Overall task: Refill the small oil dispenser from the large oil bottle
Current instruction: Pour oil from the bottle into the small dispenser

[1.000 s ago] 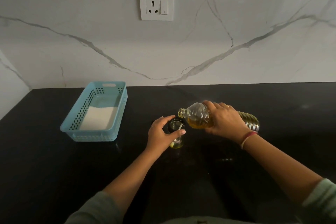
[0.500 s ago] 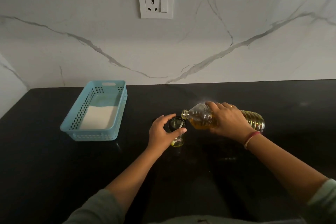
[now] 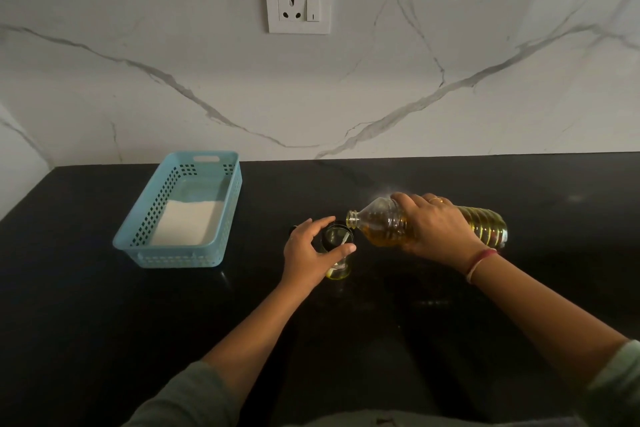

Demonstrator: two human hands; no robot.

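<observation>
The small glass oil dispenser (image 3: 337, 253) stands uncapped on the black counter (image 3: 450, 340), with a little yellow oil at its bottom. My left hand (image 3: 308, 253) curls around its left side, thumb and fingers gripping its rim. My right hand (image 3: 436, 229) grips the large clear oil bottle (image 3: 384, 224), which lies almost horizontal, its open mouth just above the dispenser's right rim. Golden oil fills the bottle's lower half. No stream of oil is visible at the mouth.
A light blue perforated basket (image 3: 221, 218) with a white cloth inside sits to the left. A small dark object (image 3: 293, 228), maybe a cap, peeks out behind my left hand. A marble wall with a socket (image 3: 298, 4) rises behind the counter.
The bottle and my right hand have shifted slightly to the right, so the mouth sits nearer the dispenser's right edge. My left hand keeps its hold on the dispenser.
</observation>
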